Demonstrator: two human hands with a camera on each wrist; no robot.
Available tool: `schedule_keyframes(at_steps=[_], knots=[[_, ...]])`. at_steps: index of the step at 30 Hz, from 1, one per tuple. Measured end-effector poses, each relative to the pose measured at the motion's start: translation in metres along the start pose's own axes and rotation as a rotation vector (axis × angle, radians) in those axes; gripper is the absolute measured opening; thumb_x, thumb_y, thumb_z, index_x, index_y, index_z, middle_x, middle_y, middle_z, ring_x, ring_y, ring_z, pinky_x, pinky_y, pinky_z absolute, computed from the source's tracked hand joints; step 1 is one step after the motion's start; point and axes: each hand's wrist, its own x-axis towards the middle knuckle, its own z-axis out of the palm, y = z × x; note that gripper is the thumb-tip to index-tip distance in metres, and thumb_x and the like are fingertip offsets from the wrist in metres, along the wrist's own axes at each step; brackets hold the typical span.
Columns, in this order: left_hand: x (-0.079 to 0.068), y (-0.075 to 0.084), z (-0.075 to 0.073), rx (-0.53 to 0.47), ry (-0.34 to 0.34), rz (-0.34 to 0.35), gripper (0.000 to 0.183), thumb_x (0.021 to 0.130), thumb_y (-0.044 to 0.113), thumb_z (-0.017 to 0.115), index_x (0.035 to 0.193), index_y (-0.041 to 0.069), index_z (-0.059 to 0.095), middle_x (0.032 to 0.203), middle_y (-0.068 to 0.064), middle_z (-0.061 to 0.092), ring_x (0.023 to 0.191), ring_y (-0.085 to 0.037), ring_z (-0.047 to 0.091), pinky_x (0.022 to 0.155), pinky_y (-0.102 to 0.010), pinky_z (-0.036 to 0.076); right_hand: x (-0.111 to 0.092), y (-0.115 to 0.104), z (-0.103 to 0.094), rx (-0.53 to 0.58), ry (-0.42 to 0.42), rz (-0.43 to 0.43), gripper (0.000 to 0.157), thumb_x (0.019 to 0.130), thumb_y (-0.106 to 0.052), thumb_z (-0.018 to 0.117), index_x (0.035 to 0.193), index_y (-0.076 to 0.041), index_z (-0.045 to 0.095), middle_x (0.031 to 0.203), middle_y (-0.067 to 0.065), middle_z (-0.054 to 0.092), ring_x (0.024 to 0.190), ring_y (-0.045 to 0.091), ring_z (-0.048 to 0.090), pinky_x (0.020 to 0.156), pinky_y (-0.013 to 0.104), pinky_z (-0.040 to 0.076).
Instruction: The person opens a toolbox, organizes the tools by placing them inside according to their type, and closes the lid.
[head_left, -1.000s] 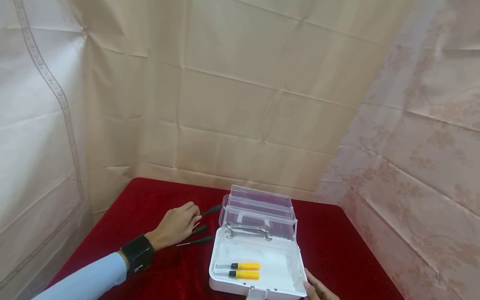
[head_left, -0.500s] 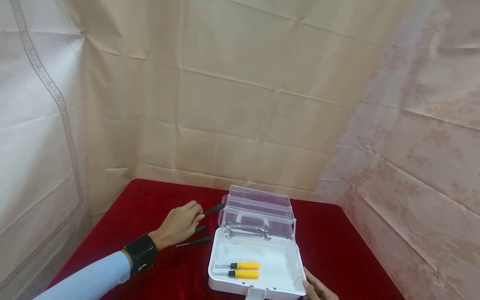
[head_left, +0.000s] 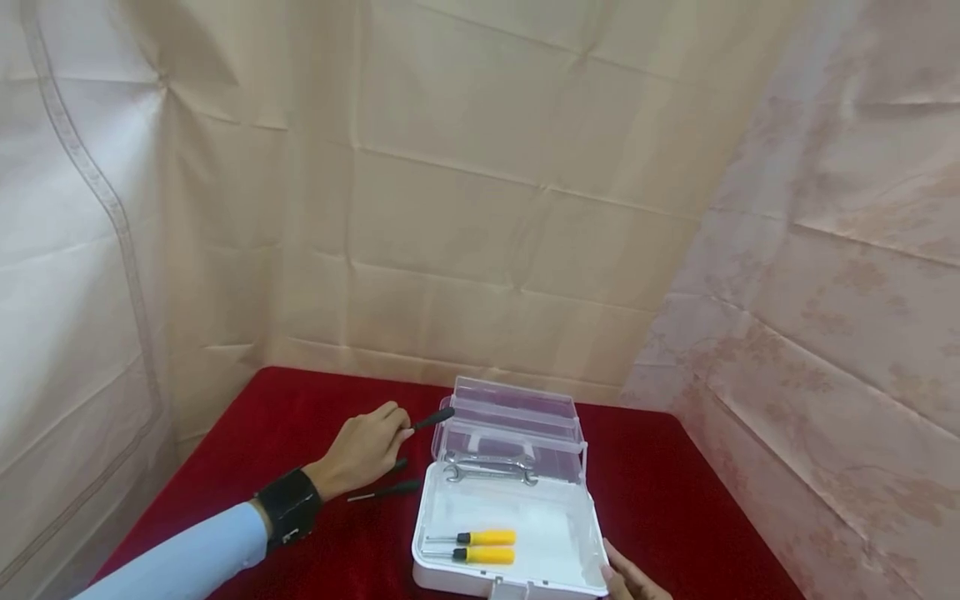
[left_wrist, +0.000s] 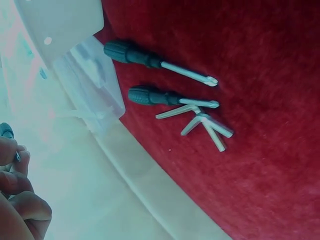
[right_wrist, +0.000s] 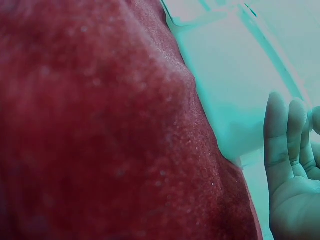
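Observation:
My left hand [head_left: 367, 446] pinches a dark-handled screwdriver [head_left: 435, 417] by its shaft; the handle points up and right, close to the toolbox lid. In the left wrist view the screwdriver's handle end [left_wrist: 6, 131] shows above my fingers. Below lie two more dark screwdrivers [left_wrist: 132, 54] [left_wrist: 150, 95] and several hex keys [left_wrist: 212, 122] on the red cloth. My right hand [head_left: 633, 579] grips the front right corner of the white toolbox [head_left: 453, 579], thumb at the rim, fingers along the outer wall [right_wrist: 225, 85].
Inside the toolbox, two yellow screwdrivers [head_left: 491, 537] [head_left: 487, 555] lie near the front and an open-end wrench [head_left: 491, 477] at the back, with a second wrench shape behind. The clear lid [head_left: 517, 406] is raised. Hanging cloth [head_left: 450, 208] surrounds the red-covered table [head_left: 292, 400].
My left hand has moved slightly right and raised the dark screwdriver, its handle now overlapping the lid's left edge. The right hand stays at the toolbox corner.

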Motion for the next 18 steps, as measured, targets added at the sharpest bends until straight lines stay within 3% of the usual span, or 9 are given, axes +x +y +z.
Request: schedule_keyframes(at_steps=[5, 18], knots=[[0.004, 0.003, -0.001, 0.001, 0.003, 0.004, 0.016, 0.088, 0.011, 0.081, 0.094, 0.012, 0.066, 0.081, 0.006, 0.051, 0.063, -0.004, 0.044, 0.056, -0.018, 0.045, 0.000, 0.002, 0.001, -0.004, -0.004, 0.008, 0.096, 0.083, -0.052, 0.077, 0.149, 0.009, 0.043, 0.122, 0.030, 0.067, 0.092, 0.038, 0.073, 0.071, 0.048, 0.060], [0.020, 0.009, 0.003, 0.008, 0.017, 0.033, 0.013, 0.088, 0.010, 0.080, 0.094, 0.011, 0.069, 0.081, 0.004, 0.053, 0.062, -0.006, 0.044, 0.054, -0.019, 0.043, 0.000, -0.001, 0.002, -0.008, 0.013, 0.019, 0.096, 0.081, -0.052, 0.078, 0.149, 0.008, 0.045, 0.119, 0.029, 0.068, 0.091, 0.038, 0.072, 0.071, 0.047, 0.060]])
